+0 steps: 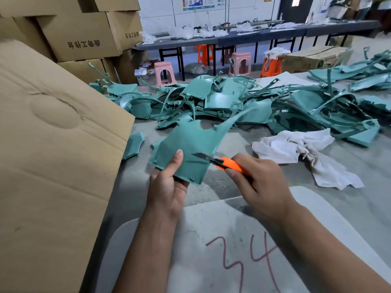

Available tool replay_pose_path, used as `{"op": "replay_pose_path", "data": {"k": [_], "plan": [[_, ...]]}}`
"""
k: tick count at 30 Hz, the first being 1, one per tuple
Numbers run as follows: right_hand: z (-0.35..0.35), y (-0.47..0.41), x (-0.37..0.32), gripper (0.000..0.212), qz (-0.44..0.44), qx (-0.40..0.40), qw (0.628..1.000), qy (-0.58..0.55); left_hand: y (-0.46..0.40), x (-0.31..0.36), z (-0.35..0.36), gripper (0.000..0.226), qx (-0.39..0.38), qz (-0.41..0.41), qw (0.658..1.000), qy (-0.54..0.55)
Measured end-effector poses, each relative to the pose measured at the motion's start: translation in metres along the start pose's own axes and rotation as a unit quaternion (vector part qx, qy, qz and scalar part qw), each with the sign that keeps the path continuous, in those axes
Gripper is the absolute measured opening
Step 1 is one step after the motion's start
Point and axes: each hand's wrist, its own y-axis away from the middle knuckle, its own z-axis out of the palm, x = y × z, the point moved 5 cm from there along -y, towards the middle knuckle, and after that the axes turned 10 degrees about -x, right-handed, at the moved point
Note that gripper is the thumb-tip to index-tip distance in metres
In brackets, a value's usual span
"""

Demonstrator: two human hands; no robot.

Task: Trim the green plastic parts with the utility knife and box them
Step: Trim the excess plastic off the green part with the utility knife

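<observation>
A big cardboard box (pixel 53 144) fills the left side, its inside hidden behind a flap. Across the grey table (pixel 359 199) sprawls a heap of green parts (pixel 243 100) (its right end cut off by the frame). The left hand (pixel 167 185) grips one green panel (pixel 188 149), thumb on top. The right hand (pixel 260 182) curls round an orange knife (pixel 224 162), blade touching the panel's right edge.
</observation>
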Motion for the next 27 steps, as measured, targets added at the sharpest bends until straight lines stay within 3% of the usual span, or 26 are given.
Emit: {"op": "replay_pose_path", "data": {"k": [2,7,9,11,13,14,17,21,23,27], "plan": [[-0.008,0.001,0.011,0.024,0.039,0.052,0.997,0.037,-0.001,0.000,-0.001,0.053,-0.008,-0.027,0.999,0.017],[-0.041,0.019,0.067,0.032,0.321,0.171,0.928,0.087,-0.003,0.006,-0.004,0.055,-0.013,-0.037,0.999,0.015],[-0.040,0.020,0.064,0.036,0.313,0.190,0.930,0.030,-0.002,0.004,-0.002,0.052,-0.002,-0.019,0.999,0.026],[-0.025,0.016,0.048,0.034,0.276,0.192,0.924,-0.185,0.000,-0.004,0.003,0.053,0.021,-0.012,0.999,0.033],[0.002,0.009,0.028,0.018,0.258,0.119,0.864,-0.415,0.003,-0.013,0.008,0.057,0.041,-0.009,0.998,0.043],[0.014,0.007,0.021,0.017,0.248,0.067,0.855,-0.450,0.003,-0.017,0.011,0.057,0.043,-0.006,0.998,0.046],[0.025,0.003,0.014,0.022,0.195,0.011,0.897,-0.397,0.005,-0.028,0.017,0.056,0.023,-0.018,0.999,0.030],[0.011,0.010,0.041,0.013,0.250,0.091,0.877,-0.401,0.001,-0.024,0.006,0.044,-0.015,-0.085,0.992,-0.092],[-0.002,0.012,0.054,0.013,0.251,0.112,0.894,-0.353,-0.005,-0.011,-0.004,0.025,-0.031,-0.076,0.977,-0.199],[-0.012,0.007,0.049,0.010,0.185,0.076,0.925,-0.322,-0.005,0.002,-0.001,0.024,-0.117,-0.020,0.936,-0.330]]}}
